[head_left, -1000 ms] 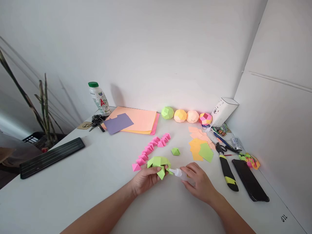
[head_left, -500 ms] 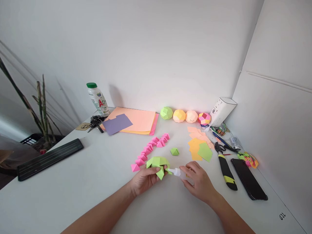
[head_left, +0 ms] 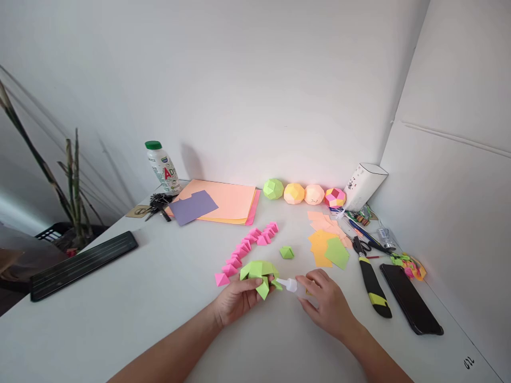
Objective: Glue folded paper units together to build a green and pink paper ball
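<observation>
With the green paper model (head_left: 259,268) as the clock's centre, the left hand (head_left: 238,302) pinches its underside from 7 o'clock, thumb uppermost, while the right hand (head_left: 326,299) at 4 o'clock grips one squeeze bottle (head_left: 293,286), nozzle aimed toward 9, contact unclear. One loose green piece (head_left: 286,252) sits at 2, four paper balls (head_left: 294,193) span 12 to 2, and overlapping pink pieces (head_left: 241,250), too crowded to count, curve from 9 to 1. At 9, white tabletop (head_left: 163,282) separates them from one black bar (head_left: 84,266) along the left edge.
</observation>
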{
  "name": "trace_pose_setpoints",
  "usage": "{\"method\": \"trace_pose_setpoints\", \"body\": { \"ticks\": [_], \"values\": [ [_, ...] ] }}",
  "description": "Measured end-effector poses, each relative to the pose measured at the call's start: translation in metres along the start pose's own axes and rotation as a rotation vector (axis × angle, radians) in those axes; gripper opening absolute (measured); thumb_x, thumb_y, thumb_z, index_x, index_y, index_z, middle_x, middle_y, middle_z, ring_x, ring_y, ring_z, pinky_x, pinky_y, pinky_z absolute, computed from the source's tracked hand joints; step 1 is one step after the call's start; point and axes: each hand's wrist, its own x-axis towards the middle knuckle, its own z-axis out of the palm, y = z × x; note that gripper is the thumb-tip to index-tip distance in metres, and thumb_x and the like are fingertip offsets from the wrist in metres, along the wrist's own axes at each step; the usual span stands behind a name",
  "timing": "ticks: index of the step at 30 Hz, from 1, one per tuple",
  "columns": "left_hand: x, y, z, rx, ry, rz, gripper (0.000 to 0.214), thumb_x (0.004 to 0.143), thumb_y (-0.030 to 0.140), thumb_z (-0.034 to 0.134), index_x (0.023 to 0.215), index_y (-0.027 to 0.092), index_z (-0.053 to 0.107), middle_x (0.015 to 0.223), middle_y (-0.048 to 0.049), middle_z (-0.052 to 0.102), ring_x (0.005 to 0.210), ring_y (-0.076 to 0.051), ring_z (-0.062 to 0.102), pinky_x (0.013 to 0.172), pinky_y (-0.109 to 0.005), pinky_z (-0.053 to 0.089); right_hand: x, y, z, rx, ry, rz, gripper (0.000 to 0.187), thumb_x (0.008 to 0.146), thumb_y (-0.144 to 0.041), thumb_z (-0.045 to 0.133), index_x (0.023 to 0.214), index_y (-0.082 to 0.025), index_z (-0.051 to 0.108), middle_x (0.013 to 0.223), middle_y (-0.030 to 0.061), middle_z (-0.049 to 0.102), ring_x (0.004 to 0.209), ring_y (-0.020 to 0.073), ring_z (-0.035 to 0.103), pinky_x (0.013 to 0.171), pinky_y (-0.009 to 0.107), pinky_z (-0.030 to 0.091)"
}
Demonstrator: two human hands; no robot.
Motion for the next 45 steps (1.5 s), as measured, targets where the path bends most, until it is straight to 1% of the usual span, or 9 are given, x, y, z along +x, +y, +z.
{"method": "trace_pose_setpoints", "body": {
  "ticks": [18, 22, 25, 28, 34, 37, 40, 42, 45],
  "values": [
    [0.000, 0.001, 0.001, 0.004, -0.013, 0.017, 0.019, 0.075, 0.008, 0.065, 0.093, 0.010, 0.068, 0.088, -0.0084, 0.071, 0.088, -0.020, 0.065, 0.087, -0.033, 0.048, 0.001, 0.006, -0.008, 0.053, 0.035, 0.000, 0.030, 0.080, -0.015, 0.053, 0.109, -0.021, 0.058, 0.087, 0.0075, 0.061, 0.080, 0.0215, 0.056, 0.064, 0.034, 0.052],
    [0.000, 0.001, 0.001, 0.008, -0.055, 0.033, 0.027, 0.075, 0.007, 0.064, 0.102, 0.011, 0.066, 0.088, -0.0087, 0.070, 0.088, -0.020, 0.064, 0.087, -0.033, 0.048, 0.001, 0.017, -0.003, 0.165, 0.200, 0.160, 0.025, 0.084, -0.026, 0.055, 0.109, -0.021, 0.057, 0.087, 0.0068, 0.062, 0.078, 0.0211, 0.057, 0.069, 0.036, 0.052],
    [-0.001, 0.001, -0.001, 0.000, -0.109, 0.033, 0.029, 0.074, 0.008, 0.065, 0.103, 0.012, 0.065, 0.086, -0.0076, 0.069, 0.089, -0.019, 0.064, 0.088, -0.032, 0.047, 0.006, 0.028, 0.009, 0.250, 0.338, 0.417, 0.029, 0.081, -0.038, 0.059, 0.102, -0.019, 0.056, 0.087, 0.0068, 0.063, 0.071, 0.0196, 0.057, 0.063, 0.034, 0.052],
    [-0.002, 0.001, -0.002, 0.014, -0.158, 0.018, 0.027, 0.072, 0.010, 0.068, 0.100, 0.012, 0.065, 0.084, -0.0063, 0.068, 0.087, -0.018, 0.063, 0.085, -0.030, 0.047, 0.015, 0.039, 0.023, 0.329, 0.380, 0.610, 0.038, 0.078, -0.045, 0.061, 0.104, -0.017, 0.053, 0.091, 0.0074, 0.064, 0.064, 0.0170, 0.058, 0.057, 0.031, 0.052],
    [-0.003, 0.001, -0.003, 0.071, -0.214, 0.008, 0.023, 0.069, 0.014, 0.072, 0.091, 0.013, 0.066, 0.081, -0.0052, 0.067, 0.081, -0.017, 0.062, 0.076, -0.029, 0.047, 0.026, 0.055, 0.039, 0.278, 0.337, 0.604, 0.041, 0.073, -0.048, 0.064, 0.096, -0.017, 0.053, 0.077, 0.0034, 0.061, 0.058, 0.0163, 0.054, 0.056, 0.032, 0.050],
    [-0.003, 0.001, -0.004, 0.072, -0.219, 0.003, 0.025, 0.069, 0.013, 0.071, 0.094, 0.013, 0.067, 0.082, -0.0060, 0.067, 0.083, -0.018, 0.062, 0.074, -0.028, 0.047, 0.021, 0.053, 0.038, 0.234, 0.366, 0.564, 0.045, 0.073, -0.046, 0.065, 0.105, -0.017, 0.051, 0.088, 0.0069, 0.062, 0.065, 0.0184, 0.057, 0.058, 0.034, 0.051],
    [-0.002, 0.000, -0.004, 0.058, -0.216, 0.016, 0.025, 0.069, 0.012, 0.070, 0.094, 0.013, 0.067, 0.083, -0.0064, 0.067, 0.083, -0.018, 0.062, 0.074, -0.028, 0.047, 0.013, 0.041, 0.029, 0.068, 0.483, 0.467, 0.040, 0.080, -0.036, 0.057, 0.113, -0.017, 0.048, 0.104, 0.0136, 0.059, 0.084, 0.0242, 0.059, 0.067, 0.039, 0.052],
    [-0.001, 0.000, -0.003, 0.054, -0.210, 0.029, 0.024, 0.070, 0.012, 0.070, 0.094, 0.013, 0.067, 0.082, -0.0064, 0.067, 0.083, -0.018, 0.062, 0.075, -0.028, 0.047, 0.008, 0.025, 0.018, -0.010, 0.512, 0.398, 0.021, 0.084, -0.026, 0.051, 0.103, -0.018, 0.054, 0.099, 0.0132, 0.060, 0.094, 0.0273, 0.057, 0.075, 0.043, 0.051],
    [-0.002, 0.000, 0.000, 0.046, -0.203, 0.031, 0.025, 0.070, 0.011, 0.070, 0.095, 0.013, 0.067, 0.083, -0.0062, 0.067, 0.082, -0.017, 0.062, 0.077, -0.029, 0.048, 0.004, -0.004, 0.004, 0.157, 0.480, 0.260, 0.009, 0.087, -0.019, 0.048, 0.085, -0.021, 0.057, 0.081, 0.0076, 0.060, 0.079, 0.0221, 0.057, 0.069, 0.037, 0.051]
  ]
}}
